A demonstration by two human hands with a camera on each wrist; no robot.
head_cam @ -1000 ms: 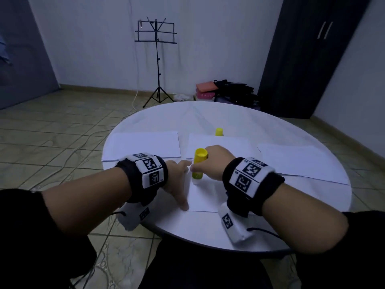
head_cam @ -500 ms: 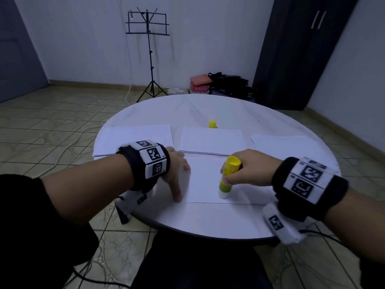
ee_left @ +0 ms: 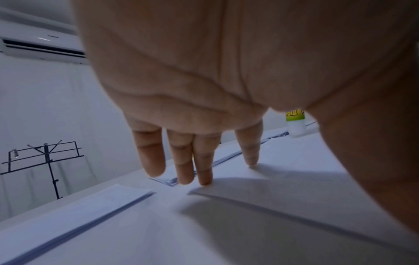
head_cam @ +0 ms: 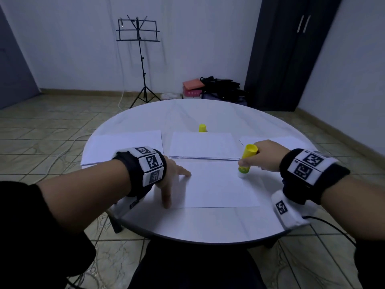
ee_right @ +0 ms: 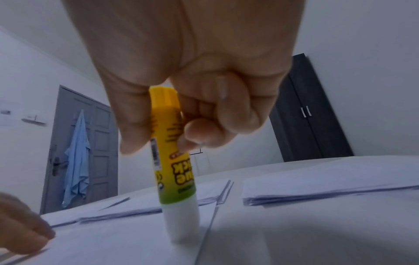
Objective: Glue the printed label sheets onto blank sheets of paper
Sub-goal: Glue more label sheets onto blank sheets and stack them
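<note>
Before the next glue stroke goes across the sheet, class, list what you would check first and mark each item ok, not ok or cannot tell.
1. Sheet pinned flat: ok; the left hand presses its left edge with straight fingers.
2. Glue stick gripped: ok; the right hand holds it upright.
3. Tip on paper: ok; it touches the sheet near the far right corner.
4. Cap off: ok; it stands on the table beyond the middle stack.
5. Glue already laid: cannot tell.
6. Printed side down: cannot tell.
</note>
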